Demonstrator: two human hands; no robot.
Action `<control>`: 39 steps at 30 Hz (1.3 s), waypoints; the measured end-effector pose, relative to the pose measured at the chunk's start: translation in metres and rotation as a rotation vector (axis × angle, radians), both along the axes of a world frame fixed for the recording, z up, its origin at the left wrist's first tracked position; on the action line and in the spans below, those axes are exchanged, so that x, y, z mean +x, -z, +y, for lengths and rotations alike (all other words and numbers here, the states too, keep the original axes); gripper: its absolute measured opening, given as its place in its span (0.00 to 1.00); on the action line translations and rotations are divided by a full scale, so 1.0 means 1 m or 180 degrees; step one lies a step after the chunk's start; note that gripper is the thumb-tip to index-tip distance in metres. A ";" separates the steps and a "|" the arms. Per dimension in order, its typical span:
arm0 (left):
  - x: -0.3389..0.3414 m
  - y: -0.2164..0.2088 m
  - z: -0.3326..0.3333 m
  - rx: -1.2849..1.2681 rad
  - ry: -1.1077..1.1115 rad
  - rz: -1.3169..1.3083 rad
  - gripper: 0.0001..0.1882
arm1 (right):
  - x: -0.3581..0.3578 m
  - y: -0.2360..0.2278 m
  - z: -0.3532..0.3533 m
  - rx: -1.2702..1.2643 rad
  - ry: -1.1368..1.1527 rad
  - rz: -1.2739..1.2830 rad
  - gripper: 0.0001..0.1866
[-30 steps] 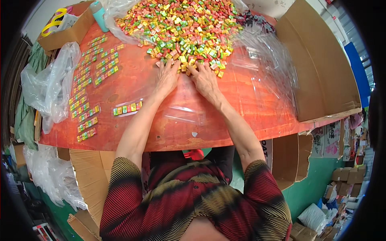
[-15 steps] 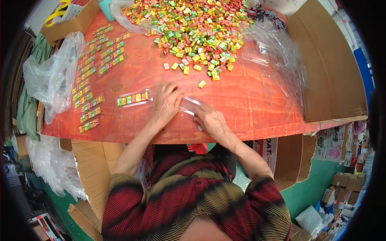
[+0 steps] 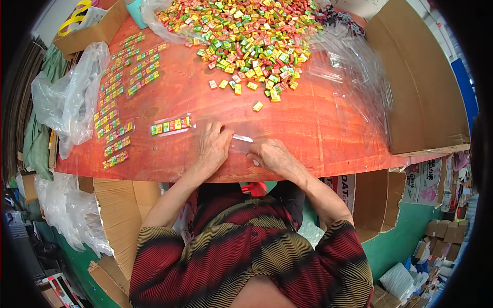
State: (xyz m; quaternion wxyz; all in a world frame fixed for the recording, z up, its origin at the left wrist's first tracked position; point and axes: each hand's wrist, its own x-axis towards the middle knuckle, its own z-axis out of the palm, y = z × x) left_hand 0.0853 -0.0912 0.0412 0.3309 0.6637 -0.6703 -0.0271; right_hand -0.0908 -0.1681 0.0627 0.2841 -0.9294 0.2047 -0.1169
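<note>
Between my two hands a clear plastic sleeve (image 3: 240, 144) is held just above the red table, with light glinting along its edge. My left hand (image 3: 213, 146) pinches its left end, and my right hand (image 3: 269, 153) grips the right end with bent fingers. To the left of my left hand lies a clear tray with a row of small coloured boxes (image 3: 170, 126), yellow, green and red. A lone yellow box (image 3: 258, 106) rests beyond my hands.
A large heap of small coloured boxes (image 3: 251, 41) covers the far middle. Filled rows (image 3: 115, 134) lie at the left. Clear plastic trays (image 3: 354, 77) pile up at the right, beside a tall cardboard box (image 3: 416, 82). Crumpled plastic bags (image 3: 69, 97) hang over the left edge.
The clear sleeve has tilted and its glinting edge sits differently between my hands. My left hand has shifted slightly down, and my right hand has turned a little.
</note>
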 end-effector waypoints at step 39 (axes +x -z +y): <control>0.013 0.002 -0.069 0.0258 -0.0236 0.0375 0.09 | 0.053 0.023 -0.064 -0.0643 0.0931 -0.0321 0.12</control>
